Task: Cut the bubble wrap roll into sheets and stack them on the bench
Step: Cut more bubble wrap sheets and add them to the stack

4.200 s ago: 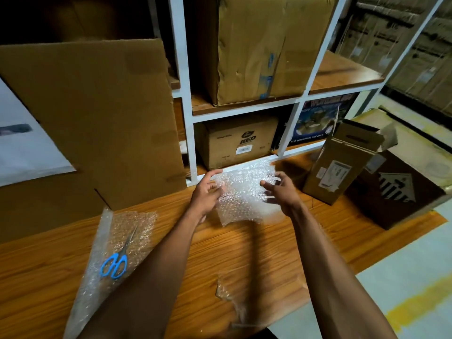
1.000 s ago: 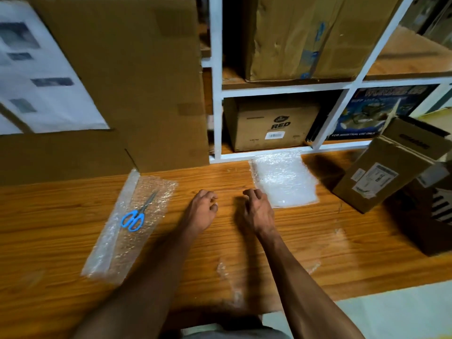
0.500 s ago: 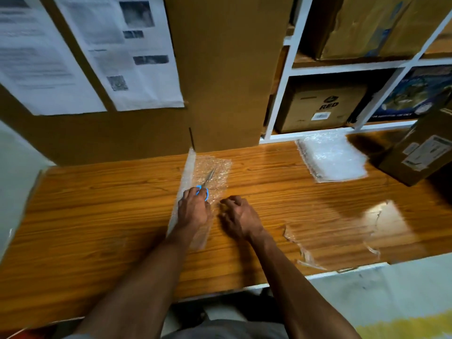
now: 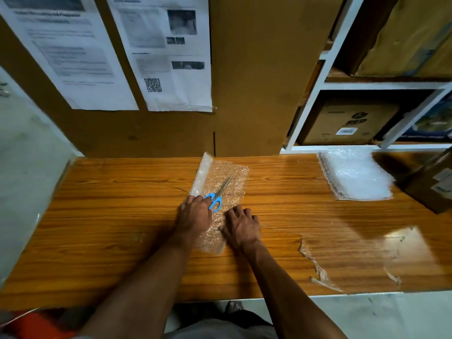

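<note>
The bubble wrap roll [image 4: 221,189] is laid partly unrolled on the bench [image 4: 117,216]. The blue scissors [image 4: 218,195] lying on it are touched by the left hand [image 4: 194,215]; whether they are grasped cannot be told. The right hand [image 4: 241,227] is rested on the wrap, fingers loosely bent, grasping nothing. Cut sheets [image 4: 354,176] are stacked at the far right.

Dim, warm light falls on the worktop [image 4: 122,204], with a pale glare patch right of the forearms and soft shadows just left of them. Printed sheets [image 4: 168,55] above the worktop read blurred. Shelf uprights [image 4: 315,94] bow toward the frame's edges.
</note>
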### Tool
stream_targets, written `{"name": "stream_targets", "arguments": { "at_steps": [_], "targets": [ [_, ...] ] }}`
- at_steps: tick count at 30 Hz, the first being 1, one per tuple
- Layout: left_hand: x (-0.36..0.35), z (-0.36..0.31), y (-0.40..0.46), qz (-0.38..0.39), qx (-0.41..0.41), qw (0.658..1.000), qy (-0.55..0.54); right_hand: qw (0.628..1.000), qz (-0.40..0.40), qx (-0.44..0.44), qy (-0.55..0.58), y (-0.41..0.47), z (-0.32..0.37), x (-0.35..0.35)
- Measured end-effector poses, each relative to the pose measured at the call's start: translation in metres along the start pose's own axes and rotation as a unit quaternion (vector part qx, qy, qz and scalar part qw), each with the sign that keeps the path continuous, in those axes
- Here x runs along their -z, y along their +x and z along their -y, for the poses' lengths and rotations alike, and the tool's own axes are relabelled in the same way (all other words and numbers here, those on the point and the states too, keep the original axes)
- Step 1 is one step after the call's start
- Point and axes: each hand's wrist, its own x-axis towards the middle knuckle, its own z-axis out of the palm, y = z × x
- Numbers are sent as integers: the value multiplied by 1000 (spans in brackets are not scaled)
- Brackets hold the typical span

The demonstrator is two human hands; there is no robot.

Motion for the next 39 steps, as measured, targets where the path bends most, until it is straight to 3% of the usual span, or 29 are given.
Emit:
{"name": "stream_targets", "arguments": {
  "at_steps": [4,10,15,22,29,39],
  "targets": [
    [-2,8,4,-15,20,1000,3,999,-10,-18,26,7,1,-2],
    [3,1,6,-16,59,998,24,976,5,-114,188,26,0,-16],
    [10,-2,10,8,89,995,43,964,-27,-145,219,30,7,-14],
    [13,31,9,68,35,996,34,909,-91,-251,319,30,25,-13],
    [20,61,11,91,-5,996,-6,859,-40,-302,412,18,36,-16],
    [28,75,30,78,-54,995,-40,790,-144,-352,481,8,28,-33]
  ]
}}
